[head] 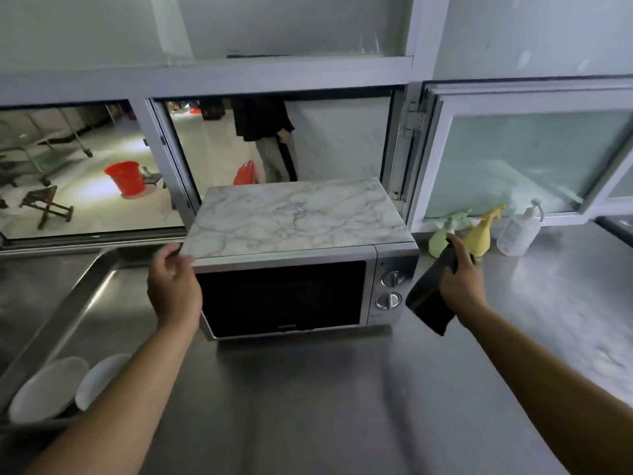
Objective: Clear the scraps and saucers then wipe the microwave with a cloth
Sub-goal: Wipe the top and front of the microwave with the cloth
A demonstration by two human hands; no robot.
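A silver microwave (298, 234) with a marble-patterned top and a dark closed door stands on the steel counter (308, 389). My left hand (173, 286) grips its upper left front corner, fingers curled over the edge. To the right of the two control knobs, my right hand (462, 282) holds a dark cloth (430, 303) that hangs down beside the microwave's right side. Two white saucers (65, 389) lie in the steel sink (85, 286) at the lower left.
A green spray bottle (442, 234), a yellow spray bottle (483, 231) and a clear pump bottle (517, 231) stand behind my right hand by the window frame. Through the open hatch behind the microwave a person stands near a red bucket (125, 178).
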